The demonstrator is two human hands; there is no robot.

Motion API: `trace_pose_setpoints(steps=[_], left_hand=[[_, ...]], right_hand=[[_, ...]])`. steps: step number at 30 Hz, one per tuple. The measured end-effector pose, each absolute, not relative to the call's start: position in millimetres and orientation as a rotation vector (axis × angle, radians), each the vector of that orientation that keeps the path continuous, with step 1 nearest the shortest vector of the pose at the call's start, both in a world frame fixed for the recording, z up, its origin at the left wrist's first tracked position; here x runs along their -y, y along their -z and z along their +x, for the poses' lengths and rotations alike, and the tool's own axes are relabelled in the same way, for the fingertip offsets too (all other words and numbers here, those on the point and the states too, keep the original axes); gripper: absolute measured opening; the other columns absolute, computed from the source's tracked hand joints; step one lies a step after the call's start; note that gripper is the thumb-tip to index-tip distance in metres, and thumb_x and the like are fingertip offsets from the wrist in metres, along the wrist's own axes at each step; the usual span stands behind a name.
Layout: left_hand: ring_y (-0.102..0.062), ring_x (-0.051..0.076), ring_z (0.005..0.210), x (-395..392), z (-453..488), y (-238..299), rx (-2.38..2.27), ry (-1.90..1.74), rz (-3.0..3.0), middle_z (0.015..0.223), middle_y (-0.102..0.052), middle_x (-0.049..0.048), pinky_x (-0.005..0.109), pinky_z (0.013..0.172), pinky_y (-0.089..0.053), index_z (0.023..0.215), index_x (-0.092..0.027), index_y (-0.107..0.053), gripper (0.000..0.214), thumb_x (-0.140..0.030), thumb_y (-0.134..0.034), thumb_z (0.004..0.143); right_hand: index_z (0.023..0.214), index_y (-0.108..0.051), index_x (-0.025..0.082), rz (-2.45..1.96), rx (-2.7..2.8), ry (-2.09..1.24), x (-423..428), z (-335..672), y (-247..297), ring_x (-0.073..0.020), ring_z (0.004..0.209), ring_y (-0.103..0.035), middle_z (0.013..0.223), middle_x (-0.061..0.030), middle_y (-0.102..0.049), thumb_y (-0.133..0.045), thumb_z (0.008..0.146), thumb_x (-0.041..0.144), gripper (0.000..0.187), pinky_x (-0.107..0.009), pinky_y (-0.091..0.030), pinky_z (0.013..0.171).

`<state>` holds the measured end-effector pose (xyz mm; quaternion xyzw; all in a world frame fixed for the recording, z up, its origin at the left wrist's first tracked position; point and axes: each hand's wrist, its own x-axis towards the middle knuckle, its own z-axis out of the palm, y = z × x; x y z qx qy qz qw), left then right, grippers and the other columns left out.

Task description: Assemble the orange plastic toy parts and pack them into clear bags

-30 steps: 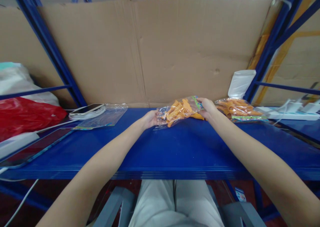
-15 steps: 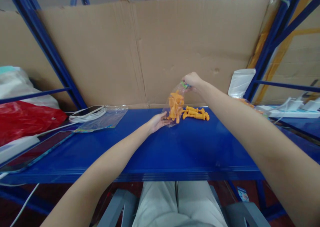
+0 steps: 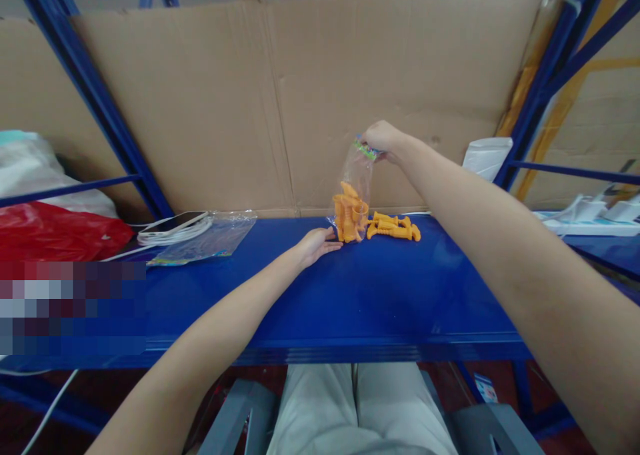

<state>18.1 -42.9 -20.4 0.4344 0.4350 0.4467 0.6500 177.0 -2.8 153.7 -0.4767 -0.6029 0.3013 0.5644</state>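
Observation:
My right hand pinches the top edge of a clear plastic bag and holds it up above the blue shelf. Several orange plastic parts hang in the bag's bottom, which touches the shelf. A few more orange parts lie loose on the shelf just right of the bag. My left hand rests on the shelf beside the bag's lower end, fingers stretched out toward it, holding nothing.
An empty clear bag, a phone on a white cable, and a red bag lie at the left. A white pouch and a white power strip are at the right. Cardboard backs the shelf.
My right hand has lifted the bag's top from shelf level to upright and higher. Some orange parts now lie loose on the shelf. My left hand let go of the bag.

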Motion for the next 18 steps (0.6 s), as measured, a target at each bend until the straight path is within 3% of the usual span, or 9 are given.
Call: trace_pose_setpoints(steps=[5,11,18], left_hand=[[-0.063,0.014,0.073,45.1,19.9,20.2,-0.989,-0.983,1.104,0.097,-0.064,0.0135,0.03,0.081,-0.049,0.102,-0.01,-0.054,0.02,-0.01,-0.044,0.085],[-0.055,0.019,0.107,53.4,23.8,18.3,-0.997,-0.952,1.375,0.118,-0.057,0.0123,0.035,0.098,-0.037,0.108,-0.014,-0.057,0.034,-0.005,-0.053,0.076],[-0.03,0.026,0.129,49.3,27.8,28.2,-1.005,-0.964,1.841,0.129,-0.049,0.0062,0.038,0.109,-0.016,0.098,-0.019,-0.064,0.032,-0.01,-0.061,0.067]], right_hand=[[0.069,-0.049,0.009,-1.288,1.441,-0.559,8.9,187.0,-163.9,-0.0215,0.086,-0.062,0.08,-0.0094,-0.058,-0.045,0.079,0.004,0.012,-0.036,-0.052,0.07],[0.084,-0.049,0.002,-1.337,1.35,-0.457,10.5,209.8,-177.9,-0.0213,0.091,-0.059,0.089,-0.0105,-0.057,-0.037,0.085,0.006,0.013,-0.036,-0.047,0.072],[0.08,-0.049,0.003,-1.392,1.272,-0.414,15.9,235.5,-171.8,-0.0218,0.088,-0.06,0.086,-0.0108,-0.057,-0.044,0.08,0.003,0.006,-0.041,-0.047,0.071]])
